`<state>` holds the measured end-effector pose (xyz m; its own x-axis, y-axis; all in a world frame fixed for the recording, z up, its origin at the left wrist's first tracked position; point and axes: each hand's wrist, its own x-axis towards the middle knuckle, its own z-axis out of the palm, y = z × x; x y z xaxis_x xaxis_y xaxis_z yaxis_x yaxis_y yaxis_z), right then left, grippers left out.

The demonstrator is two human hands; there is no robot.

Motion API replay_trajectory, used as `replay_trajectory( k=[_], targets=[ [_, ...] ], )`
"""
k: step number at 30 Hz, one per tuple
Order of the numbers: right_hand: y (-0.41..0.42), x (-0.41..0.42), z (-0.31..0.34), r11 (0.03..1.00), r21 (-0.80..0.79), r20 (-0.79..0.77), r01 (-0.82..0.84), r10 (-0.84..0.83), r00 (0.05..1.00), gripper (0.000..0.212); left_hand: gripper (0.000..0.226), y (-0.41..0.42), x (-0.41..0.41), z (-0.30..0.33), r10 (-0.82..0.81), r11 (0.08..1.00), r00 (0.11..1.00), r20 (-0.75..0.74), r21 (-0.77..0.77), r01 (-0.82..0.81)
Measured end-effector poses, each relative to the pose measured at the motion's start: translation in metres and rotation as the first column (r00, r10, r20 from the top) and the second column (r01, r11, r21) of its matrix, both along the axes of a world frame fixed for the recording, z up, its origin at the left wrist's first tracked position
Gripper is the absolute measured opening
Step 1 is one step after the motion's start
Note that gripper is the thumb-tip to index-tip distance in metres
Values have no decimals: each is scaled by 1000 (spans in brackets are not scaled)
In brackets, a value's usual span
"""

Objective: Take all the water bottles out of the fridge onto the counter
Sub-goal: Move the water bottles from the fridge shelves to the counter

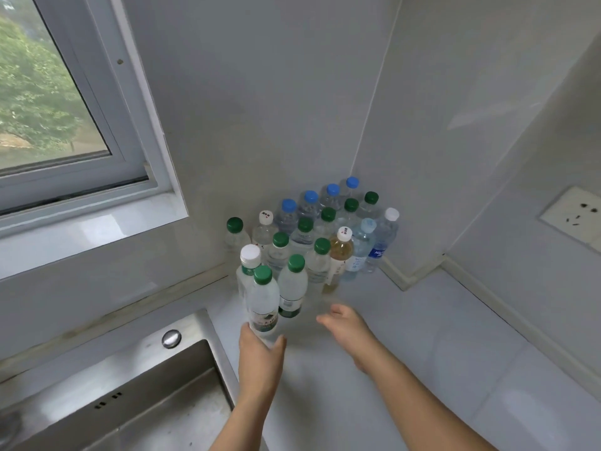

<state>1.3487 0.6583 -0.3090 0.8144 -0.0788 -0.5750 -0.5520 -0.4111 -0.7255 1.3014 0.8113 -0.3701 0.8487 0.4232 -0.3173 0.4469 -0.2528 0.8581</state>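
Several water bottles stand packed in the corner of the white counter (pixel 422 369), with green, blue and white caps. My left hand (pixel 260 353) grips the base of a green-capped clear bottle (pixel 264 301), held upright at the front left of the group, beside a white-capped bottle (pixel 249 260). Just right of it stands another green-capped bottle (pixel 292 288). My right hand (pixel 346 323) hovers empty over the counter with relaxed fingers, a little in front of that bottle. A bottle of amber liquid (pixel 340 255) stands among the clear ones. The fridge is out of view.
A steel sink (pixel 136 395) lies at the lower left, its rim right beside my left arm. A window (pixel 58 102) fills the upper left wall. A wall socket (pixel 575 213) sits at the right. Bare counter stretches right of the bottles.
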Motion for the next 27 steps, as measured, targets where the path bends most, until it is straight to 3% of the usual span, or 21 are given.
replay_trajectory(
  k=[6,9,13,17,27],
  targets=[
    [-42,-41,0,975,-219,89,-46,67,994,62,64,-42,-35,-13,-168,971,985,-45,166,173],
    [-64,-56,1,952,-303,114,-51,89,989,61,62,-62,-26,-16,-355,891,934,-44,286,352],
    [-102,-74,-3,911,-412,140,-23,89,986,60,56,-96,-7,-17,-633,687,774,-12,452,569],
    [-138,-100,-7,891,-454,137,20,48,989,61,56,-132,-4,-11,-798,487,602,-38,549,680],
    [-240,-223,14,834,-477,153,278,-233,960,63,56,-247,-64,22,-971,89,210,-115,642,761]
  ],
)
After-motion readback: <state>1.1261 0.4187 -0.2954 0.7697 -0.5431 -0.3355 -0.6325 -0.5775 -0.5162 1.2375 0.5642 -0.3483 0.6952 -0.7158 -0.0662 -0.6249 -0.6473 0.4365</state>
